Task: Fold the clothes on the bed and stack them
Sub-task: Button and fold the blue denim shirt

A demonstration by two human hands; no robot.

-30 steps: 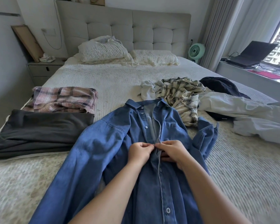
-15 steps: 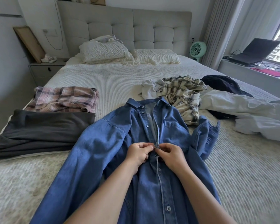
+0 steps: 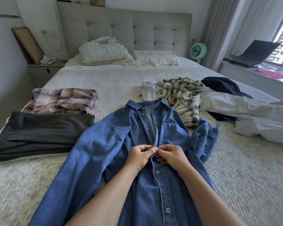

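Head view, and both hands are busy at the placket of the denim shirt (image 3: pixel 111 144), which lies face up along the near edge of the bed (image 3: pixel 114 82), collar pointing at the headboard. The left hand (image 3: pixel 140 156) pinches the button edge, thumb and fingers curled onto the cloth; the right hand (image 3: pixel 171 154) pinches the opposite edge, and the 2 grips meet right at the opening. The button itself sits hidden between the fingers, so whether it is through the hole cannot be told.

This looks like a buttoning step ahead of the fold. To do it well, the person should keep both edges level so the front lies flat, then smooth the chest. Below the hands 2 buttons look fastened; above them the front gapes open, with 3 buttons showing.

Trouble spots: the right sleeve (image 3: pixel 203 137) is bunched near the cuff and needs spreading before any fold, while the left sleeve runs long toward the near left corner.

Along the left edge, a folded pink plaid garment (image 3: pixel 62 101) and a folded dark grey garment (image 3: pixel 39 128) lie side by side, not yet stacked. Toward the right edge waits an unfolded heap: a cream plaid shirt (image 3: pixel 181 98) touching the denim collar, white clothes (image 3: pixel 245 108) and a dark garment (image 3: pixel 224 85). The cream shirt crowds the collar end, so room for folding there is tight.
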